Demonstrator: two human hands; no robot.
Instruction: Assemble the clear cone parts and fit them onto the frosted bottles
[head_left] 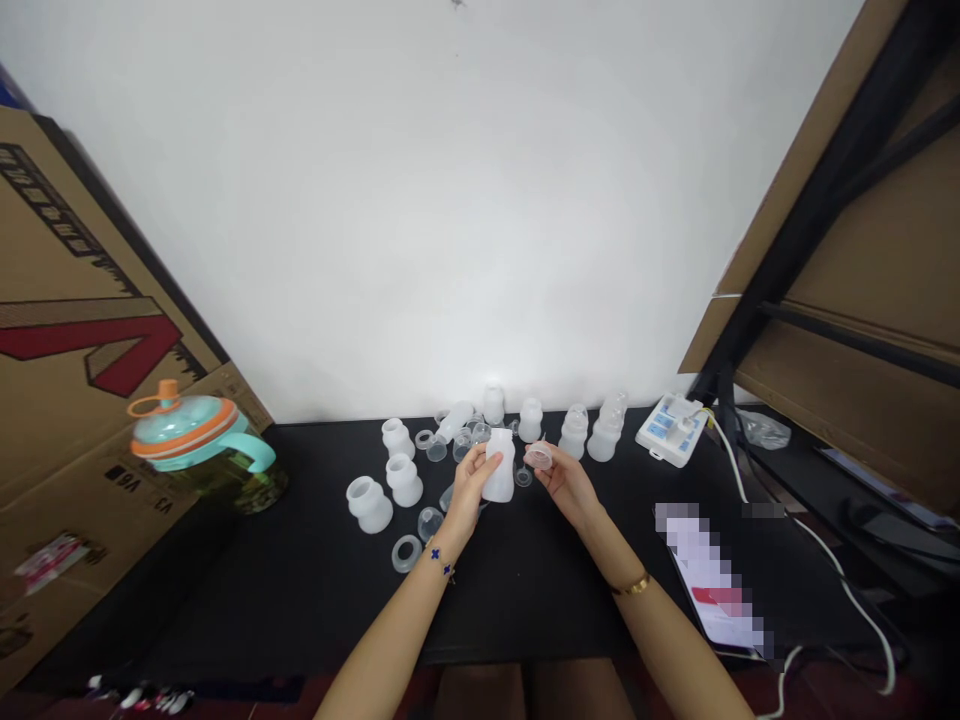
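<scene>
My left hand (465, 497) is closed around a small white baby bottle (501, 482), its neck pointing up. Just to the right, the fingers of my right hand (571, 488) pinch a translucent screw ring (538, 457), held apart from the bottle. Open-necked bottles (370, 506) stand to the left of my left hand. A loose ring (406, 553) and a clear domed cap (430, 524) lie near my left wrist. Behind my hands are more loose rings, caps and bottles (493, 405). To the right stand bottles with clear domed caps (574, 432).
At the left, a large teal-lidded jug (206, 450) stands by a cardboard box (67, 400). A white box with a cable (675, 430) and a phone (712, 585) lie on the right of the black table (300, 600). A white wall rises behind.
</scene>
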